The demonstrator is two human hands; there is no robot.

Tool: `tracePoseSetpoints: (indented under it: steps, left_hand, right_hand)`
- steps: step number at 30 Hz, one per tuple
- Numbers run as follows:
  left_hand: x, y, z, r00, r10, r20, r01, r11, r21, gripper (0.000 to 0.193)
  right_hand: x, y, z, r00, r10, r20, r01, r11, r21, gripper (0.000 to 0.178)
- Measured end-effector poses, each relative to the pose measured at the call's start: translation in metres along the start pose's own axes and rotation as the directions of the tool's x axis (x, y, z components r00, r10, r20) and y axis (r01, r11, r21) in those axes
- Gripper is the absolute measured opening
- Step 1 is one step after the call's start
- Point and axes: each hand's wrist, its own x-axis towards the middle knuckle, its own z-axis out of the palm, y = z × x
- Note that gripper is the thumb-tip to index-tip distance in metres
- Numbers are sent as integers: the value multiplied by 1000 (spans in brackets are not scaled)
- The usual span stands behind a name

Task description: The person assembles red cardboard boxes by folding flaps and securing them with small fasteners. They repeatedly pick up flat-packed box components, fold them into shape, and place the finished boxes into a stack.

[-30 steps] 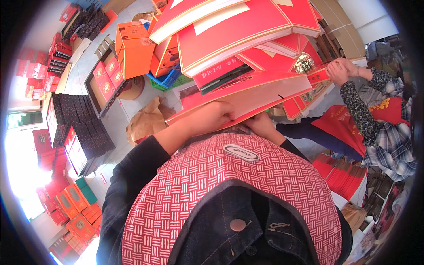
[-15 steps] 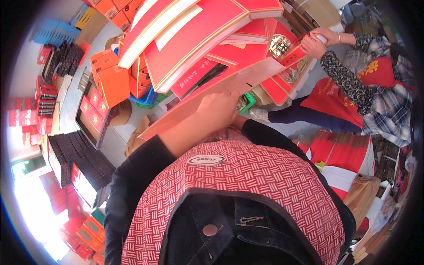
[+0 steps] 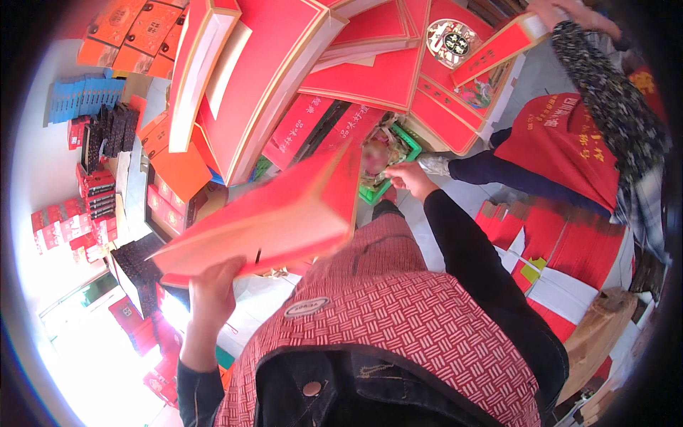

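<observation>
My left hand is closed on the near edge of a folded red cardboard piece with a pale inner face. The piece is tilted in front of my apron and slightly blurred. My right hand is away from it, fingers pinched together beside a green basket. Whatever those fingers hold, if anything, is too small to make out. Inside the basket lie wrapped items, partly blurred. Beyond the cardboard, large red gift boxes with gold edges are piled up.
At the upper right a co-worker's hand is by a red box strip. Bundled red cardboard lies to my right. Orange boxes stand far left, near blue packs and dark patterned boxes.
The cardboard piece has swung left and nearer, and now shows its fold. My left hand has come into view holding it; my right hand has moved off it toward the basket.
</observation>
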Motion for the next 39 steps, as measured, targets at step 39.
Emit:
tracePoseSetpoints:
  steps: [39]
  left_hand:
    - [-41, 15, 77, 931, 48, -362, 19, 984, 180, 30]
  right_hand:
    - [-102, -150, 15, 878, -461, 129, 451, 704, -548, 17]
